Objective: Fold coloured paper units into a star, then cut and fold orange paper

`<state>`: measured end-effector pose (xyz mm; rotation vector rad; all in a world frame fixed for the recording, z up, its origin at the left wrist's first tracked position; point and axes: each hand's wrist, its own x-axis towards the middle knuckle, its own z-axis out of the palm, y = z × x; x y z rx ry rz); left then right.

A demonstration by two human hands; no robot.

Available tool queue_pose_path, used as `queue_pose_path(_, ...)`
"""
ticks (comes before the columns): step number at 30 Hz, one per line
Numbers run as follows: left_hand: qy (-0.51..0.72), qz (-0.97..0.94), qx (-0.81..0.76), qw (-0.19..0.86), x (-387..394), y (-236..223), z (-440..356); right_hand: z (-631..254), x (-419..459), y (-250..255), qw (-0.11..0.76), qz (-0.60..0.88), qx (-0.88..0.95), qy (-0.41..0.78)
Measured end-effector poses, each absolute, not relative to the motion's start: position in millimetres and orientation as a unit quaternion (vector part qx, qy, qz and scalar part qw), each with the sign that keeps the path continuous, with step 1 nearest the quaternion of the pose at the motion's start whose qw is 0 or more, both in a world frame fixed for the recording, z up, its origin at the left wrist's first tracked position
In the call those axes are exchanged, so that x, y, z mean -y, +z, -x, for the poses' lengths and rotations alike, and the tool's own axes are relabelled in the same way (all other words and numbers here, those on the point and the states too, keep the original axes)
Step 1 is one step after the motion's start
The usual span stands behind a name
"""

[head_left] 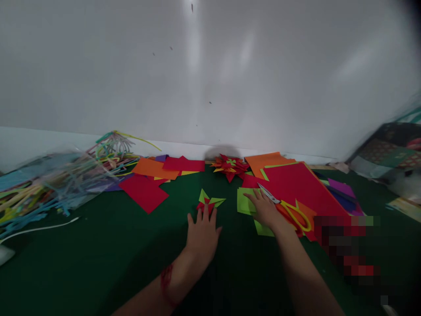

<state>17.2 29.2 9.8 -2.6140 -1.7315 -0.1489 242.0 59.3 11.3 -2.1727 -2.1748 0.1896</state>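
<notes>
My left hand [203, 230] lies flat on the green tabletop with fingers spread, its fingertips at a small folded paper piece [205, 203] in red and light green. Over a small stack of light green paper squares [245, 201] rests my right hand [262, 208], its fingers stretched out. Beside that hand a pair of scissors [294, 215] with yellow handles lies on the papers, partly hidden by the hand and wrist. Behind both hands sits a layered paper flower [230, 166] in red, orange and yellow with a green centre.
Red and orange sheets [296, 180] are piled at the right, loose red paper [144, 192] at the left. A plastic bag and a heap of coloured strips [29, 202] cover the far left. A white wall [131, 79] rises behind the table [82, 272].
</notes>
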Motion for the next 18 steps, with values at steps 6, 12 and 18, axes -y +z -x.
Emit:
queue_pose_path(6,-0.121,0.822,0.555,0.03,-32.8,-11.5,-18.9,-242.1,-58.3,11.3,0.069,0.714,0.696,0.031)
queue_pose_path(12,-0.172,0.859,0.477,0.072,-29.2,0.6,-4.7,-227.1,-47.5,22.4,0.158,0.708,0.688,-0.028)
queue_pose_path(18,-0.219,0.88,0.414,0.078,-14.7,5.3,11.9,-186.1,-19.5,11.6,0.314,0.52,0.794,-0.024)
